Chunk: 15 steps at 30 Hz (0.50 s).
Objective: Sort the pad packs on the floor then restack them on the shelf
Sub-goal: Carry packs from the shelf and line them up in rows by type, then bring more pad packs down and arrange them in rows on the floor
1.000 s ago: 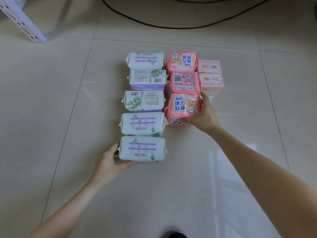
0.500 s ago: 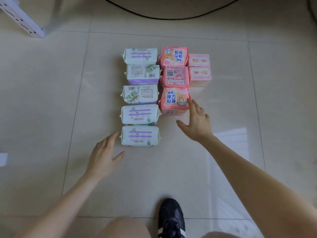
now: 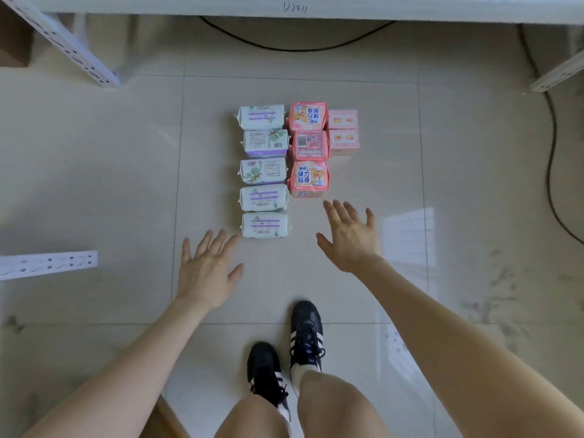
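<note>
Pad packs lie in tidy columns on the tiled floor. On the left runs a column of several pale green-and-purple packs (image 3: 264, 171), the nearest one (image 3: 264, 225) closest to me. Beside it sit three pink packs (image 3: 309, 150), the nearest showing a bear print (image 3: 309, 179). Two small pale pink boxes (image 3: 343, 133) stand at the right. My left hand (image 3: 207, 268) hovers with fingers spread just left of the nearest green pack, touching nothing. My right hand (image 3: 349, 237) is also spread, just below the nearest pink pack, holding nothing.
A white shelf edge (image 3: 316, 7) crosses the top, with slotted white uprights at the left (image 3: 63, 45) and right (image 3: 556, 74). A loose slotted strip (image 3: 47, 263) lies at the left. A black cable (image 3: 551, 153) trails at right. My black shoes (image 3: 284, 352) stand below the hands.
Both hands let go of the nearest packs and drew back toward me with fingers spread. The view pulled back and up, bringing the shelf, my legs and shoes into sight.
</note>
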Each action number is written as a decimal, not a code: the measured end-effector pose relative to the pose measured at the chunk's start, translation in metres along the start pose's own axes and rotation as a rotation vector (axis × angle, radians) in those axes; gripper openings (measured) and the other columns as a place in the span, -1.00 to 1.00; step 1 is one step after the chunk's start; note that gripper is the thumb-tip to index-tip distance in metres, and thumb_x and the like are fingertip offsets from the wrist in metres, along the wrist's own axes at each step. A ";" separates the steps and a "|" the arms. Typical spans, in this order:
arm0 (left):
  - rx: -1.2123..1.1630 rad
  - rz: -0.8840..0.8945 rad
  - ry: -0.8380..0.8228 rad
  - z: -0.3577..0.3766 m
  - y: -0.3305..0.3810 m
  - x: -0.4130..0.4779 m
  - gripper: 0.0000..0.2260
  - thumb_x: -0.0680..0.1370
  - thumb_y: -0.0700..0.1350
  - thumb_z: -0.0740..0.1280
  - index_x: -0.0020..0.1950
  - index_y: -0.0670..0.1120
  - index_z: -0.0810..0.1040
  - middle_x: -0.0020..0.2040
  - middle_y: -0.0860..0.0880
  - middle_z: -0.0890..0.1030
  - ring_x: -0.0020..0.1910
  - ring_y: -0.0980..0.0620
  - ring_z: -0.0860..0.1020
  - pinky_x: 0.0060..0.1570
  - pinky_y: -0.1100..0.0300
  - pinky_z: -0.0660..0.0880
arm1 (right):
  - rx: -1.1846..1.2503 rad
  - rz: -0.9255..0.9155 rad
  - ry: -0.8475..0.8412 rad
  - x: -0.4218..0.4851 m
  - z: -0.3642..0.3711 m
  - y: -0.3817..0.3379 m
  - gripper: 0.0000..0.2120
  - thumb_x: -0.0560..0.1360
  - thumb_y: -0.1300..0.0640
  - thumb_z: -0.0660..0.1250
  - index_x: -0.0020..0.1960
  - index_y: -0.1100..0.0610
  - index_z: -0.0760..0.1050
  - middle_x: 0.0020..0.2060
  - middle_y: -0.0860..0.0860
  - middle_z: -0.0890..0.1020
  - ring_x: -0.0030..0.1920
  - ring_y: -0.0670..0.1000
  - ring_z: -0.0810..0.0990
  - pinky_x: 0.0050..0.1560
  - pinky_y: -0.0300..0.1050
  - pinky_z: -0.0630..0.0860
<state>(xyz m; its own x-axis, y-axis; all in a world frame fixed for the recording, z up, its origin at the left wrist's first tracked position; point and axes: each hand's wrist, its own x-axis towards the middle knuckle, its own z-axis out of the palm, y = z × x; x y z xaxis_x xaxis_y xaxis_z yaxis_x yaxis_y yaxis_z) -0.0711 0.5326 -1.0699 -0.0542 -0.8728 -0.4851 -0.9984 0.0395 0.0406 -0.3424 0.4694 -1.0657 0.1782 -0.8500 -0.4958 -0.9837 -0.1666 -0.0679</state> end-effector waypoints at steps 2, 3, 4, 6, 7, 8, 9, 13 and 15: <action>0.015 0.008 -0.005 -0.034 0.007 -0.014 -0.45 0.60 0.17 0.08 0.56 0.08 0.06 0.58 0.01 0.09 0.56 -0.03 0.01 0.47 -0.18 -0.12 | -0.023 -0.008 -0.002 -0.021 -0.026 -0.005 -0.33 0.59 -0.20 0.00 0.57 0.08 -0.12 0.55 0.04 0.10 0.54 0.08 0.05 0.47 0.26 -0.03; 0.014 0.014 0.003 -0.052 0.010 -0.020 -0.45 0.60 0.17 0.09 0.56 0.07 0.06 0.58 0.00 0.10 0.56 -0.04 0.02 0.47 -0.19 -0.11 | -0.031 -0.012 0.003 -0.030 -0.041 -0.007 -0.33 0.59 -0.20 0.00 0.57 0.08 -0.12 0.55 0.05 0.10 0.54 0.09 0.04 0.47 0.26 -0.04; 0.014 0.020 0.015 -0.070 0.013 -0.027 -0.45 0.60 0.16 0.10 0.56 0.07 0.08 0.58 -0.01 0.12 0.56 -0.05 0.03 0.47 -0.20 -0.11 | -0.037 -0.015 0.008 -0.040 -0.056 -0.010 -0.32 0.59 -0.21 0.00 0.57 0.08 -0.13 0.55 0.05 0.10 0.54 0.09 0.04 0.48 0.26 -0.04; 0.013 0.037 0.053 -0.109 0.019 -0.041 -0.45 0.59 0.15 0.15 0.55 0.05 0.14 0.56 -0.04 0.16 0.55 -0.08 0.07 0.45 -0.22 -0.09 | -0.053 -0.017 0.018 -0.058 -0.091 -0.014 -0.32 0.59 -0.21 0.00 0.57 0.08 -0.14 0.55 0.06 0.10 0.55 0.09 0.04 0.48 0.27 -0.06; 0.016 0.045 0.070 -0.130 0.022 -0.047 -0.45 0.59 0.14 0.16 0.55 0.04 0.16 0.56 -0.05 0.18 0.55 -0.09 0.09 0.45 -0.24 -0.08 | -0.060 -0.015 0.029 -0.067 -0.109 -0.017 -0.32 0.59 -0.21 0.00 0.57 0.08 -0.14 0.54 0.06 0.11 0.55 0.10 0.03 0.48 0.27 -0.06; 0.022 0.049 0.078 -0.150 0.024 -0.054 -0.45 0.58 0.14 0.17 0.54 0.03 0.17 0.56 -0.05 0.18 0.55 -0.10 0.09 0.44 -0.25 -0.08 | -0.066 -0.013 0.042 -0.077 -0.127 -0.019 -0.32 0.59 -0.21 -0.01 0.57 0.08 -0.14 0.54 0.07 0.11 0.55 0.10 0.03 0.48 0.27 -0.06; 0.030 0.050 0.085 -0.171 0.027 -0.060 -0.45 0.59 0.15 0.16 0.54 0.03 0.17 0.56 -0.05 0.18 0.55 -0.11 0.09 0.44 -0.25 -0.08 | -0.073 -0.011 0.062 -0.086 -0.146 -0.021 -0.31 0.59 -0.21 -0.01 0.57 0.09 -0.14 0.54 0.07 0.12 0.55 0.10 0.04 0.48 0.27 -0.06; 0.085 0.046 0.102 -0.259 0.036 -0.082 -0.45 0.60 0.20 0.09 0.55 0.08 0.08 0.57 -0.04 0.11 0.56 -0.10 0.02 0.44 -0.24 -0.13 | -0.083 -0.002 0.153 -0.118 -0.227 -0.028 -0.31 0.58 -0.23 -0.02 0.57 0.08 -0.14 0.54 0.07 0.14 0.54 0.10 0.05 0.49 0.27 -0.05; 0.113 0.050 0.140 -0.302 0.040 -0.093 -0.44 0.59 0.21 0.08 0.55 0.09 0.05 0.58 -0.04 0.09 0.56 -0.09 0.01 0.44 -0.24 -0.14 | -0.086 0.003 0.215 -0.132 -0.267 -0.032 -0.31 0.58 -0.25 -0.02 0.57 0.09 -0.10 0.53 0.08 0.17 0.54 0.10 0.08 0.48 0.27 -0.05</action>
<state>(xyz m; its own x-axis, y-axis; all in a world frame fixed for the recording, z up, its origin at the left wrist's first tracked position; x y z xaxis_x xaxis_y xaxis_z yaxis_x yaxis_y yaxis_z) -0.1016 0.4684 -0.7594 -0.1088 -0.9272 -0.3585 -0.9904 0.1319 -0.0405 -0.3282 0.4533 -0.7672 0.1856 -0.9359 -0.2993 -0.9801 -0.1982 0.0121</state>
